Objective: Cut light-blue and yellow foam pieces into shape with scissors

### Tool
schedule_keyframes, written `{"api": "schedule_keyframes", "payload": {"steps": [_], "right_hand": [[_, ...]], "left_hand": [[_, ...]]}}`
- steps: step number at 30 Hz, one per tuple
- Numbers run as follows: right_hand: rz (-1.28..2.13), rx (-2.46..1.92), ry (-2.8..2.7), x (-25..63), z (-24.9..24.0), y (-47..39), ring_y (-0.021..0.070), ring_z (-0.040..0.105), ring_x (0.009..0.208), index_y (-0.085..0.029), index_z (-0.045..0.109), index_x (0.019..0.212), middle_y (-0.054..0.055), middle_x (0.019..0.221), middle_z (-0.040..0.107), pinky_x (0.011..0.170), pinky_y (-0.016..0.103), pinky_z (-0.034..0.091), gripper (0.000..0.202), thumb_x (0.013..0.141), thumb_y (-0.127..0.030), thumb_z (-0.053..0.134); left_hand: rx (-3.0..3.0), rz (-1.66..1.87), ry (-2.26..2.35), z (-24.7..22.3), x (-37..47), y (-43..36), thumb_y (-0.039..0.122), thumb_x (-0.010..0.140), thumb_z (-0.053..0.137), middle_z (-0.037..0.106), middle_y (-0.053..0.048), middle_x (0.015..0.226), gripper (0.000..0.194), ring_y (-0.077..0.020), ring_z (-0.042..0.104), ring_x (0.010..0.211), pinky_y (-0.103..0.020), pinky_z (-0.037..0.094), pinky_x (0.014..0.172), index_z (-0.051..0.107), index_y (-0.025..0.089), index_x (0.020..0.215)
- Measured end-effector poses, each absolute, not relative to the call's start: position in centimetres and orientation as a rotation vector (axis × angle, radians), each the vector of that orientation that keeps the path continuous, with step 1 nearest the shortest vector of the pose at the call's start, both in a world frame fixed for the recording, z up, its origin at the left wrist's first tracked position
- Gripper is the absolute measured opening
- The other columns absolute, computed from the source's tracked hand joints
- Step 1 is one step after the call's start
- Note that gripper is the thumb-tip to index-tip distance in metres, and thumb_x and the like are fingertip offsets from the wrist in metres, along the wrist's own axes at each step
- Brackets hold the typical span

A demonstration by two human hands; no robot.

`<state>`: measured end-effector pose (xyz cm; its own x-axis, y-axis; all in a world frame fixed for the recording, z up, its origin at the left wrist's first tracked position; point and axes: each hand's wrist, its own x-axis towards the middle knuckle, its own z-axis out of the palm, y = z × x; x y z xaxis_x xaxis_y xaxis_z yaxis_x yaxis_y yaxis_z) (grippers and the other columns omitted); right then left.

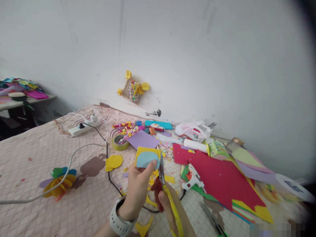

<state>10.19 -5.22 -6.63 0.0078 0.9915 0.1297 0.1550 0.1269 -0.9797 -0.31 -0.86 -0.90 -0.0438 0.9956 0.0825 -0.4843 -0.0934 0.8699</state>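
Observation:
My left hand [138, 184], with a pale watch at the wrist, pinches a yellow square sheet [140, 151] with a light-blue rounded piece [146, 159] laid on top. Its thumb presses on the blue piece. In my right hand [170, 207] is a pair of scissors [170, 197] with yellow handles. Their metal blades point up at the right edge of the yellow sheet. Yellow scraps [145, 227] lie beneath my hands. Left of them rest several cut yellow pieces [114, 162]. A dark red item [157, 192] shows between my hands, its kind unclear.
A white glue gun [194, 179] lies at right, near a large red sheet [214, 174] and a box cutter [212, 217]. A multicoloured paper flower [60, 184] sits left beside a white cable. Behind are a tape roll [120, 142] and a power strip [85, 128].

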Motion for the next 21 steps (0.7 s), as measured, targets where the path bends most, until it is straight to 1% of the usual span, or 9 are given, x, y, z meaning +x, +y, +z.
{"api": "schedule_keyframes", "payload": {"steps": [4, 9, 15, 21], "right_hand": [[1.093, -1.209, -1.433, 10.8, -5.8, -5.1, 0.0115, 0.043, 0.043, -0.019, 0.060, 0.081, -0.003, 0.054, 0.047, 0.040, 0.022, 0.035, 0.059, 0.075, -0.075, 0.042], [1.074, -1.224, -1.490, 11.1, -4.9, -5.3, 0.0132, 0.046, 0.050, -0.018, 0.057, 0.079, -0.002, 0.056, 0.047, 0.043, 0.023, 0.035, 0.057, 0.077, -0.074, 0.041], [1.004, -1.280, -1.496, 10.9, -4.5, -6.3, 0.0115, 0.036, 0.048, -0.018, 0.054, 0.085, -0.006, 0.055, 0.038, 0.045, 0.023, 0.031, 0.047, 0.085, -0.064, 0.041], [1.017, -1.298, -1.505, 10.9, -3.7, -6.7, 0.0117, 0.037, 0.050, -0.018, 0.054, 0.085, -0.006, 0.057, 0.038, 0.048, 0.024, 0.032, 0.046, 0.087, -0.061, 0.040]], "left_hand": [[0.872, 1.485, 0.778, -0.9, -0.3, -0.7, 0.024, 0.076, 0.065, 0.072, -0.003, 0.078, 0.011, -0.0178, 0.063, 0.075, -0.028, 0.048, 0.073, 0.068, 0.014, 0.081], [0.851, 1.491, 0.815, -1.0, -0.2, -0.6, 0.023, 0.073, 0.068, 0.072, -0.004, 0.077, 0.013, -0.0185, 0.063, 0.073, -0.029, 0.048, 0.072, 0.067, 0.014, 0.081], [0.854, 1.491, 0.791, -0.9, -0.2, -0.7, 0.024, 0.074, 0.067, 0.072, -0.003, 0.079, 0.012, -0.0177, 0.063, 0.074, -0.028, 0.048, 0.072, 0.068, 0.014, 0.080], [0.849, 1.506, 0.783, -0.9, -0.2, -0.7, 0.023, 0.075, 0.066, 0.072, -0.003, 0.078, 0.011, -0.0173, 0.063, 0.073, -0.028, 0.049, 0.072, 0.067, 0.014, 0.079]]}}
